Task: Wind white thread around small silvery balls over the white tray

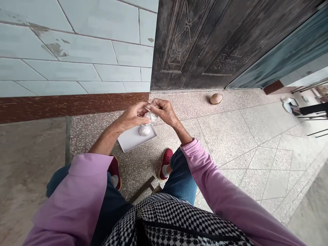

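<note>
A round ball of white yarn (145,131) is held in a shallow, white rectangular tray (128,140) on the floor, near the tray's right end. Just beyond it, a second bundle of white yarn (154,117) is partly hidden by the hands; whether it is resting or hanging cannot be told. Above the yarn, the bare left hand (134,114) is half curled, its fingers bent and its thumb stretched out apart from them; whether anything is gripped by it cannot be told. By the bare right hand (164,111), a slim, pale piece (147,109) is pinched between thumb and bent forefinger, close to the left fingertips; it is too small to be identified. The forearms are partly covered by pink cloth sleeves (197,153). Below, dark red shoes (167,157) are planted on either side of the tray's near edge, and the legs are clad in blue trousers (179,177). The lap is covered by black-and-white checked fabric (179,212). The speckled stone floor (222,130) is bordered by a pale blue tiled wall (89,34) and a dark, panelled door (194,41), near whose foot a rounded, pinkish-tan object (216,99) is set.
</note>
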Motion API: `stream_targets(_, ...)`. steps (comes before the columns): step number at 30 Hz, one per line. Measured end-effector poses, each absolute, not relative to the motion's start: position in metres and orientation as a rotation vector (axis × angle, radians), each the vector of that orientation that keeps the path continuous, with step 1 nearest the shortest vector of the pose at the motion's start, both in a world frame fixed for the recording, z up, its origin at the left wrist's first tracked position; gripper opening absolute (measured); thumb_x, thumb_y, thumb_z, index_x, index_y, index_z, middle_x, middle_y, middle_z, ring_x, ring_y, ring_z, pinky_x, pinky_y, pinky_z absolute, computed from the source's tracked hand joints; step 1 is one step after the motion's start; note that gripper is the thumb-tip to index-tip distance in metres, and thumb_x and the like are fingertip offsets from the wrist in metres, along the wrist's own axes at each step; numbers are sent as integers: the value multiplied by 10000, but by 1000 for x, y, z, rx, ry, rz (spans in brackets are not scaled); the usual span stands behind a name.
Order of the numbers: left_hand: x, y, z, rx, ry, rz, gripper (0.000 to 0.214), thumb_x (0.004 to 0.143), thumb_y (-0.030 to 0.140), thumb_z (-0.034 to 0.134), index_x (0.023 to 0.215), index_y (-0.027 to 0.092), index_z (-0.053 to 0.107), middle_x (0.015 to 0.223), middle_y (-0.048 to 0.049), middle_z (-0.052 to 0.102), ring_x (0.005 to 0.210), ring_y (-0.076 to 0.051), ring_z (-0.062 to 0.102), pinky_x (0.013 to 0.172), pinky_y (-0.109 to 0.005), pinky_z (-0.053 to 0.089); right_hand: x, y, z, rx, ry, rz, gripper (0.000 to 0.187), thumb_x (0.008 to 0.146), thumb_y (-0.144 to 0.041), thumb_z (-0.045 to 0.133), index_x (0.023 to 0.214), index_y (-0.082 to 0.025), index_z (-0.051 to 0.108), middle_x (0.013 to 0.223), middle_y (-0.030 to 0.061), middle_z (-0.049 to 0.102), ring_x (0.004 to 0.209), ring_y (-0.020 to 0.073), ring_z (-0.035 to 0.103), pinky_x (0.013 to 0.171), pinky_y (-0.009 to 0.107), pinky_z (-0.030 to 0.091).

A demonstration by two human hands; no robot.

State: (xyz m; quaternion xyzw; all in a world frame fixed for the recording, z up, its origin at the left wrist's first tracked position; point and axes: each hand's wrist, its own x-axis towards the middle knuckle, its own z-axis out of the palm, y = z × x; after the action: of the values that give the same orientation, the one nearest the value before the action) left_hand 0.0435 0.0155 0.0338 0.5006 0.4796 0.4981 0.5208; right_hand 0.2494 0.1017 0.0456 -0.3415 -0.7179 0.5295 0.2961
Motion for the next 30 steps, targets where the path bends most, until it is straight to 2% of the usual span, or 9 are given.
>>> stream_targets(4,33,9,47,1092,1056,1083,690,697,331,1128,1357,278,935,1254,-133,920,1260,-454,890,994,-488,735,238,104,48,-947,-1789,1500,726,1170,-452,1047,714,-279,509,724,-45,417,768,178,408,708,338,382)
stream_targets(8,33,7,51,967,1039,1142,770,641,328,1187,1380,312,973,1334,-136,946,1281,-471,877,919,-445,709,228,103,48,-951,-1686,1602,768,1138,-521,1073,686,-263,508,706,-46,455,729,161,387,675,320,345)
stream_targets(12,43,13,48,861,1014,1245,753,613,352,1208,1335,299,1000,1438,-130,955,1373,-455,857,1009,-432,706,228,106,42,-953,-1567,1600,777,1140,-547,1061,681,-254,506,714,-48,436,725,158,378,670,303,330)
stream_targets(15,51,21,43,783,1041,1279,677,616,368,1198,1256,261,1008,1354,-125,969,1297,-392,858,1035,-412,687,236,108,36,-991,-1569,1555,738,1156,-555,1040,710,-248,538,721,-51,443,743,158,383,689,296,358)
stream_targets(18,52,29,37,736,1070,1328,540,637,378,1154,1152,294,1014,1209,-97,970,1150,-359,826,980,-446,682,244,110,34,-985,-1600,1555,626,1175,-585,1003,817,-256,609,719,-57,465,751,176,436,703,302,410)
stream_targets(20,51,33,36,726,1073,1375,444,656,368,1126,1077,322,994,1165,-77,955,1121,-353,794,977,-475,687,246,111,35,-961,-1652,1546,491,1209,-571,950,938,-256,689,744,-48,533,774,200,506,741,322,471)
stream_targets(22,49,35,38,726,1072,1427,385,680,370,1109,1025,321,945,1152,-71,929,1135,-353,776,1022,-505,702,245,110,36,-947,-1740,1497,442,1237,-572,906,992,-252,725,818,-17,641,842,224,590,825,346,532)
stream_targets(25,49,35,41,743,1095,1497,410,701,408,1087,1017,293,852,1127,-84,875,1157,-346,778,1061,-499,704,241,108,38,-942,-1874,1410,524,1251,-633,888,941,-254,698,890,8,692,927,239,647,911,356,544)
stream_targets(30,47,36,37,765,1192,1546,540,653,445,1055,1081,265,779,1101,-87,814,1117,-306,785,944,-388,662,240,97,38,-907,-2018,1350,622,1287,-673,842,885,-272,586,847,-6,616,889,233,594,902,364,491)
